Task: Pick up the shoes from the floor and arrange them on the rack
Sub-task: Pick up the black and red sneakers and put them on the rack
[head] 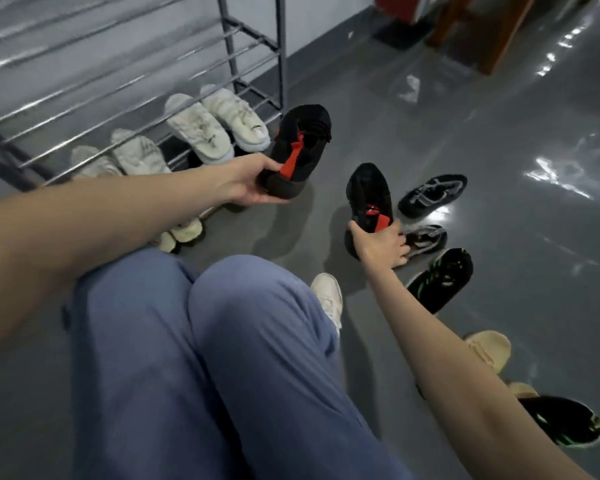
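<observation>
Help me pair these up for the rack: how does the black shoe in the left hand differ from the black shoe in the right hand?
The left hand holds its black shoe raised close to the rack; the right hand grips its black shoe farther from the rack, among the loose shoes. The left one is gripped at the heel, the right one around the collar. Both are black with red, apparently a pair.

Glossy grey floor (499,168); wooden furniture leg (499,32); red object (400,5) behind.
</observation>
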Demonstrator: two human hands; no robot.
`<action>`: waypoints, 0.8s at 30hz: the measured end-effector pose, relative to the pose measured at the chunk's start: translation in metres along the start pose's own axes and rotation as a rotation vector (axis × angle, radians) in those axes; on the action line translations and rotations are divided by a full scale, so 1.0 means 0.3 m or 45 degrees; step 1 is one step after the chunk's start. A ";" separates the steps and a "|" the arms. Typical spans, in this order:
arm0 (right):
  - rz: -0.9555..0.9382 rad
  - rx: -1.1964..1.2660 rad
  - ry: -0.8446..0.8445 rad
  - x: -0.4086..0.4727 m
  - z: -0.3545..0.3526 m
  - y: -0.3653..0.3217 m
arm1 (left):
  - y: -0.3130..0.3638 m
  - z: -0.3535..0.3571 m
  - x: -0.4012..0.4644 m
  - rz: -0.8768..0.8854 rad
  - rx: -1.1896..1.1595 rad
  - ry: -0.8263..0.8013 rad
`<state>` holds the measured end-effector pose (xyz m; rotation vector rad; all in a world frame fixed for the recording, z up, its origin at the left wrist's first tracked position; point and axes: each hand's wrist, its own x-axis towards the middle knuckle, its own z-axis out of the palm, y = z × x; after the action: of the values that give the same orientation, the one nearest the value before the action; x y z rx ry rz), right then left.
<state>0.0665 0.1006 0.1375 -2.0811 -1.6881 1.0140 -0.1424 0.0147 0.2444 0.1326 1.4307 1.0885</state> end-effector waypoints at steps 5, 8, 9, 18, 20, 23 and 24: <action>-0.203 0.044 -0.083 -0.076 0.118 -0.190 | 0.029 -0.177 -0.104 0.078 -0.225 0.005; -0.432 0.055 -0.072 -0.118 0.140 -0.281 | 0.016 -0.282 -0.170 0.163 -0.274 0.045; -0.514 0.054 -0.076 -0.139 0.145 -0.313 | 0.007 -0.314 -0.198 0.208 -0.298 0.075; -0.865 0.039 -0.323 -0.375 0.202 -0.617 | -0.057 -0.537 -0.378 0.383 -0.803 0.331; -0.876 0.032 -0.392 -0.433 0.241 -0.676 | -0.074 -0.603 -0.398 0.417 -0.897 0.403; -0.926 0.023 -0.435 -0.504 0.319 -0.747 | -0.100 -0.692 -0.416 0.422 -1.015 0.503; -0.954 0.014 -0.439 -0.522 0.343 -0.766 | -0.104 -0.709 -0.418 0.414 -1.025 0.528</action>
<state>-0.1841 -0.0032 0.2572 -1.1064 -2.3360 1.1274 -0.2744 -0.1952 0.2673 -0.4770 1.2371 1.9697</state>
